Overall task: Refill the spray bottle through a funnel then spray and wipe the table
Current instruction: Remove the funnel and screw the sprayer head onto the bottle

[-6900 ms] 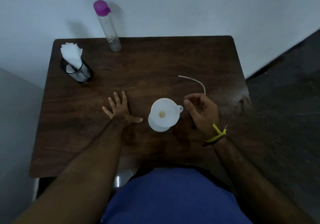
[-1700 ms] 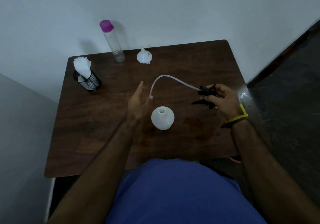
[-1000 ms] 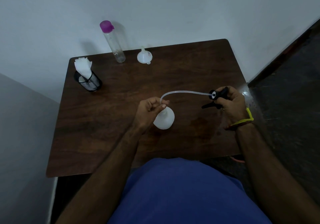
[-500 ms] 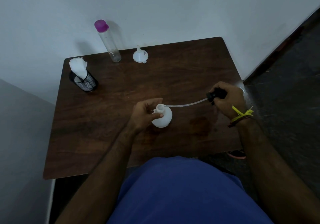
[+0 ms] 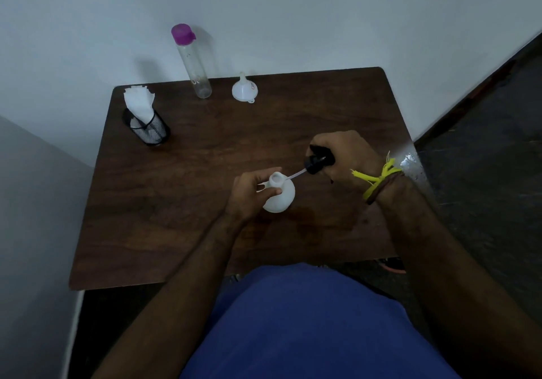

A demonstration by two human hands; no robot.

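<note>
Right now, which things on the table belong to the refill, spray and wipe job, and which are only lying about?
For the job:
- spray bottle, held by left hand
- sprayer head with tube, in right hand
- funnel
- water bottle
- tissues in mesh cup

Only lying about:
- nothing that I can see

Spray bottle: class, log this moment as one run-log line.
stage: refitting sprayer | left hand: steadies spray bottle | right hand: feeds spray head tube in | funnel: set aside
</note>
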